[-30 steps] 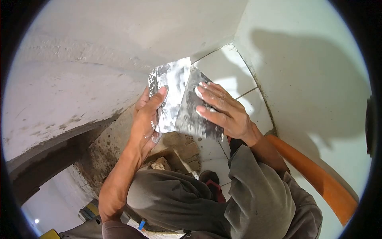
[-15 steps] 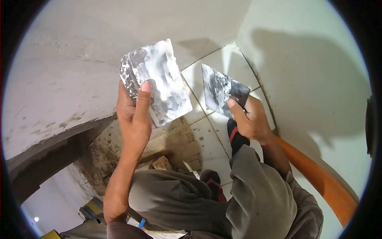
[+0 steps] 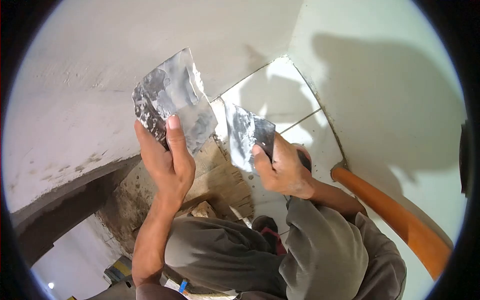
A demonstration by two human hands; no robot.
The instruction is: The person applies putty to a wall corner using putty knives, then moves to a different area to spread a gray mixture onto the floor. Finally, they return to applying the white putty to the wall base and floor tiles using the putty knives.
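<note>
My left hand (image 3: 172, 165) grips a flat, roughly rectangular putty plate (image 3: 175, 87) by its lower edge, thumb laid across the face. White putty is smeared over the plate, with dark patches showing at its left. In my right hand (image 3: 285, 172) is a smaller dark, trapezoid putty scraper (image 3: 244, 132), pinched with the thumb on top. Its left part is streaked white. The scraper is just right of the plate's lower right edge, with a small gap between them in this view.
An orange pipe (image 3: 395, 220) comes out low at the right wall (image 3: 385, 110). White floor tiles (image 3: 270, 97) meet in the corner ahead. A stained wooden board (image 3: 220, 180) lies below my hands. A curved ledge (image 3: 75, 187) runs along the left wall.
Both hands have moved left and slightly down. The scraper has come closer to the plate, and the plate has tilted. White putty now stands up along the plate's right edge.
</note>
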